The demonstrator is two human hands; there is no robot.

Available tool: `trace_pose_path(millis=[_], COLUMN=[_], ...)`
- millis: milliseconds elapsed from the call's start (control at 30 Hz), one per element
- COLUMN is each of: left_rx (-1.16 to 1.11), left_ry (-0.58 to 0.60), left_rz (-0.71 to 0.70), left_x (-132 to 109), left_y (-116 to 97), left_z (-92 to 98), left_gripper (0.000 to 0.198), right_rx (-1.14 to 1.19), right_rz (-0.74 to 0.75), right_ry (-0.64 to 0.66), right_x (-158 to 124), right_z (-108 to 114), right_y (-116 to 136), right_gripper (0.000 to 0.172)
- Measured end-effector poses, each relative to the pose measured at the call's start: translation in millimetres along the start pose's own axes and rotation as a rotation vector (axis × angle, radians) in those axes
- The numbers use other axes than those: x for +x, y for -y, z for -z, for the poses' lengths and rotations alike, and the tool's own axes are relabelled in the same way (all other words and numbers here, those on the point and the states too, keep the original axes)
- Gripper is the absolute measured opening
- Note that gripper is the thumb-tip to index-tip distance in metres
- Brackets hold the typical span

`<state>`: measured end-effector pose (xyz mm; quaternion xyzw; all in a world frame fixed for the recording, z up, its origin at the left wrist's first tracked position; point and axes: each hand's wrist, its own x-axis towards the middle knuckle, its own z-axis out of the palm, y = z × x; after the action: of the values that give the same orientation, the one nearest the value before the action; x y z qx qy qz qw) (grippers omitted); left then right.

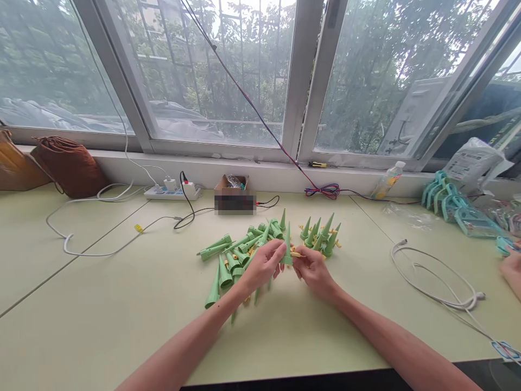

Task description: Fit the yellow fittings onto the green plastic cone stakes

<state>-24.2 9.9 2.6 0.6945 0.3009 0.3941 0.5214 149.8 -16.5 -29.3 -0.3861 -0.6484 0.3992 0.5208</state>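
My left hand [264, 264] is closed around a green plastic plant watering spike [287, 243], its tip pointing up and its collar low. My right hand [314, 271] pinches a small yellow valve piece [296, 253] against the side of that spike, near the collar. Under and left of my left hand lies a loose pile of green spikes [225, 277], with some yellow pieces among them. Just beyond my right hand, several spikes with yellow pieces on them stand upright in a cluster [325, 231]. My fingertips partly hide where the valve meets the spike.
Behind the pile sits a small cardboard box [220, 187]. A power strip [157, 194] with white cables is at the back left. On the right are a coiled white cable [431, 296], a bottle [387, 182] and teal plastic items [474, 212]. Another person's hand [513, 269] shows at the right edge.
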Motion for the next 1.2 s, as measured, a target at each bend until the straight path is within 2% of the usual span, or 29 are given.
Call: trace_pose_path(millis=[333, 533, 733, 933, 1200], left_rx=[0.055, -0.02, 0.043, 0.054, 0.024], left_ry=[-0.034, -0.154, -0.098, -0.079, -0.028], left_rz=[-0.051, -0.001, 0.063, 0.045, 0.011], left_x=[1, 4, 2, 3, 4], left_y=[3, 5, 4, 3, 10], left_z=[-1.3, -1.9, 0.7, 0.9, 3.6], left_gripper=[0.047, 0.041, 0.046, 0.048, 0.043], right_rx=[-0.054, -0.217, -0.353, -0.442, -0.451], right_rz=[0.014, 0.012, 0.084, 0.199, 0.204], right_ry=[-0.004, -0.052, -0.077, -0.075, -0.039], right_x=[2, 3, 5, 5, 5], right_z=[-1, 1, 3, 3, 4], right_y=[3, 2, -3, -7, -5], right_gripper=[0.034, 0.027, 0.027, 0.026, 0.024])
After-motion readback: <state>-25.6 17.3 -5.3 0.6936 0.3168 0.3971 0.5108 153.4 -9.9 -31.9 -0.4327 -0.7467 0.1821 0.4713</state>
